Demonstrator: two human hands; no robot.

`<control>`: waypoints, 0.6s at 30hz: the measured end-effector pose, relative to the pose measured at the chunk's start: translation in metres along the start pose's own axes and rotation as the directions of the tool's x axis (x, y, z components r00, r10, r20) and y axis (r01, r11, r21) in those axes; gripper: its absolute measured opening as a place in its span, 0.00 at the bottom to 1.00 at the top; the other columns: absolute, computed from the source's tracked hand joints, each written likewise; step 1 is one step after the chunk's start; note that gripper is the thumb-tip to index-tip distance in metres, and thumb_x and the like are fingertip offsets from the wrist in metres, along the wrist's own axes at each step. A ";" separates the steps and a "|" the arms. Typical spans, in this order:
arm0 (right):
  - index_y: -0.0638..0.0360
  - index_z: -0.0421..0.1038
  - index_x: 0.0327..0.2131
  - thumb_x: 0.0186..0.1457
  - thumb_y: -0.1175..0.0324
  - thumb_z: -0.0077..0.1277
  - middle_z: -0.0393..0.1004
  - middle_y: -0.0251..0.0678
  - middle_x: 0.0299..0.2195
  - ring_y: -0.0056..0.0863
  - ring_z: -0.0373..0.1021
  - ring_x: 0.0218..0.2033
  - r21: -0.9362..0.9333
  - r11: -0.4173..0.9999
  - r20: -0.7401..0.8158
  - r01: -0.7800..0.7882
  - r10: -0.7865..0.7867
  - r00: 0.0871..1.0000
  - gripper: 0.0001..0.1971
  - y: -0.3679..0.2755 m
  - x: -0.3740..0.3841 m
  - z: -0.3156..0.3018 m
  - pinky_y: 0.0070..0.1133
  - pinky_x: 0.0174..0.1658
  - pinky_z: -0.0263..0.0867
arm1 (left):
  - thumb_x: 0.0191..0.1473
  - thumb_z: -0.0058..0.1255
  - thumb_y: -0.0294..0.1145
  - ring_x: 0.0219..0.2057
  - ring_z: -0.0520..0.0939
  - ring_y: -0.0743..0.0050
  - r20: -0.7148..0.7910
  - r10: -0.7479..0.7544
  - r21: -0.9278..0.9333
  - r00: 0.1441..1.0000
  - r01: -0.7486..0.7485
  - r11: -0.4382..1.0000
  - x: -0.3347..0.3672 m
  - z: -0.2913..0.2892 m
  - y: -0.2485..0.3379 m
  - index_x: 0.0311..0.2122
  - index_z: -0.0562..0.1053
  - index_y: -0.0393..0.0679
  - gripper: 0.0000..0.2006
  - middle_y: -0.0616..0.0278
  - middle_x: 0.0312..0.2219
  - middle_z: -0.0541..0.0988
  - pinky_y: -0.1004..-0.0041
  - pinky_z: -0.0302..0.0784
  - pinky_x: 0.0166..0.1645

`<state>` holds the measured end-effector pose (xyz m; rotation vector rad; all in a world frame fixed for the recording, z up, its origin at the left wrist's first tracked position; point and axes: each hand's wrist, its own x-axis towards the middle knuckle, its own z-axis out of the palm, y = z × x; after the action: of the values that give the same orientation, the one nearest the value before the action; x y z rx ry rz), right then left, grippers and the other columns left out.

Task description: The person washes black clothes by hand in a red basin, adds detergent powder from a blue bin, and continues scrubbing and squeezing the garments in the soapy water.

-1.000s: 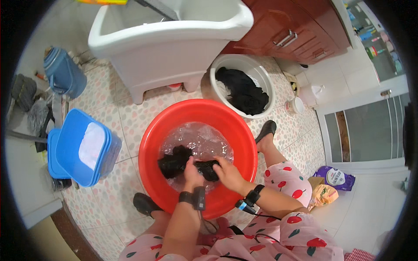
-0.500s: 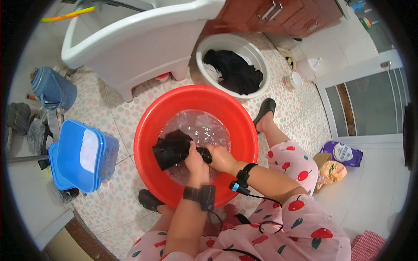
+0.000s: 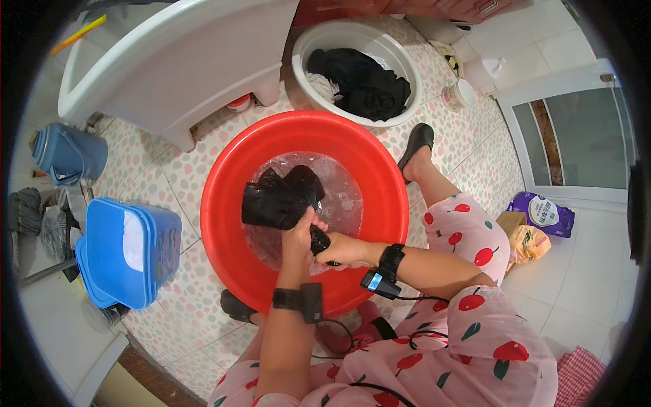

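Note:
A wet black garment [image 3: 274, 198] is bunched in both my hands over the red basin [image 3: 220, 183], which holds cloudy, sudsy water [image 3: 347, 198]. My left hand [image 3: 297, 237] is closed around its middle, with the loose folds hanging beyond the fingers toward the far left. Close beside it, my right hand [image 3: 346, 249] grips the narrow, twisted end. The garment's lower side is hidden, so I cannot tell how much of it touches the water. Both wrists wear black straps with small devices.
Beyond the basin, a white tub [image 3: 410, 102] holds dark and pale clothes. A blue lidded container [image 3: 112, 264] and a grey-blue bucket [image 3: 76, 152] stand at left, near a white sink [image 3: 183, 81]. Purple and orange packages [image 3: 542, 214] lie at right; a small white bucket [image 3: 461, 95] sits farther off.
My hands and the garment have come nearer to me within the basin. The garment's loose part has shifted shape and spread to the right. The whole view has tilted slightly.

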<state>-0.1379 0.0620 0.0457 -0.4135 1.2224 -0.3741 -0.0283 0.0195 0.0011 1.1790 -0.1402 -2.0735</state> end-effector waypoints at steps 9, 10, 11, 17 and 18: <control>0.53 0.56 0.16 0.53 0.67 0.42 0.51 0.23 0.12 0.13 0.46 0.10 0.372 0.813 0.613 -0.448 0.147 0.776 0.13 0.035 -0.004 -0.015 0.12 0.13 0.42 | 0.52 0.52 0.36 0.23 0.70 0.77 0.175 -0.310 0.060 0.934 0.305 0.951 -0.015 -0.001 0.008 0.24 0.68 0.44 0.10 0.70 0.19 0.67 0.76 0.71 0.33; 0.53 0.57 0.18 0.54 0.65 0.42 0.52 0.23 0.12 0.12 0.46 0.10 0.338 0.844 0.604 -0.416 0.144 0.784 0.13 0.039 -0.001 -0.018 0.12 0.14 0.42 | 0.52 0.52 0.36 0.23 0.70 0.77 0.178 -0.306 0.073 0.935 0.298 0.952 -0.013 0.000 0.006 0.24 0.68 0.44 0.10 0.70 0.19 0.67 0.76 0.71 0.33; 0.54 0.58 0.19 0.55 0.64 0.42 0.53 0.23 0.12 0.12 0.47 0.11 0.304 0.873 0.595 -0.381 0.139 0.792 0.12 0.040 0.000 -0.020 0.12 0.14 0.42 | 0.52 0.52 0.37 0.22 0.69 0.77 0.164 -0.304 0.049 0.939 0.300 0.953 -0.009 -0.001 0.002 0.22 0.67 0.46 0.12 0.70 0.18 0.67 0.77 0.71 0.31; 0.58 0.65 0.39 0.52 0.38 0.42 0.67 0.35 0.29 0.23 0.63 0.27 0.365 0.891 0.501 -0.271 0.058 0.864 0.29 0.029 -0.014 -0.015 0.22 0.32 0.63 | 0.53 0.52 0.39 0.19 0.68 0.79 0.061 -0.270 -0.080 0.961 0.275 0.958 -0.023 -0.006 0.017 0.18 0.62 0.50 0.16 0.70 0.15 0.65 0.79 0.68 0.26; 0.56 0.60 0.49 0.49 0.32 0.40 0.65 0.43 0.43 0.34 0.64 0.42 0.422 0.877 0.540 -0.232 -0.037 0.841 0.37 0.026 -0.011 -0.013 0.36 0.48 0.61 | 0.53 0.51 0.40 0.19 0.69 0.79 0.075 -0.275 -0.208 0.959 0.284 0.936 -0.026 -0.012 0.023 0.18 0.62 0.50 0.16 0.71 0.14 0.64 0.80 0.68 0.26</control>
<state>-0.1517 0.0890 0.0382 -0.0123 0.5643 -0.4168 0.0018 0.0226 0.0228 1.0673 0.2435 -2.2939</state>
